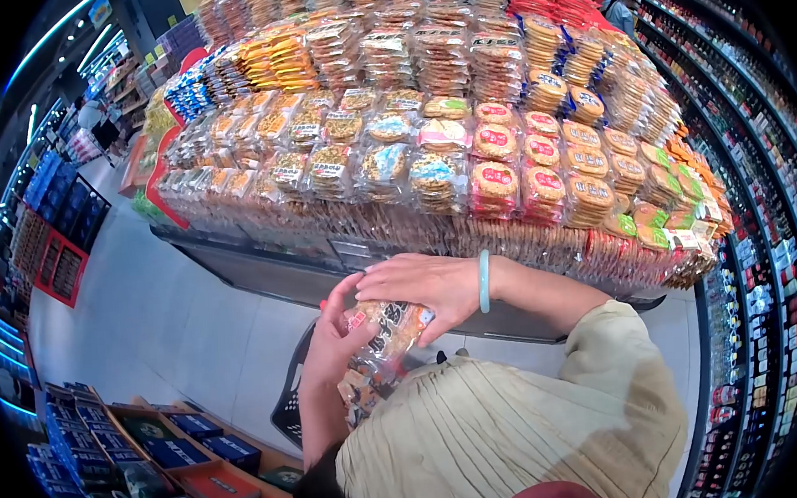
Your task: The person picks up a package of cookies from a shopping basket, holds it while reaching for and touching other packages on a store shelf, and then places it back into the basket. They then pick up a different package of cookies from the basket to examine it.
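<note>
A clear plastic pack of round biscuits (390, 326) with a red and black label is held between my two hands, in front of my body. Fingers of my left hand (335, 330) wrap round its left side. My right hand (428, 284), with a pale green bangle on the wrist, lies over the top and right side of the pack, its fingers bent onto it. Below the pack is a black basket (288, 404), partly hidden by my left arm, with packaged goods in it.
Ahead stands a large display of stacked biscuit packs (416, 170) on a dark base (258, 267). Tall bottle shelves (747, 136) line the right. Boxed goods (178, 450) stand at the lower left. Two people appear far off, at the upper left and upper right.
</note>
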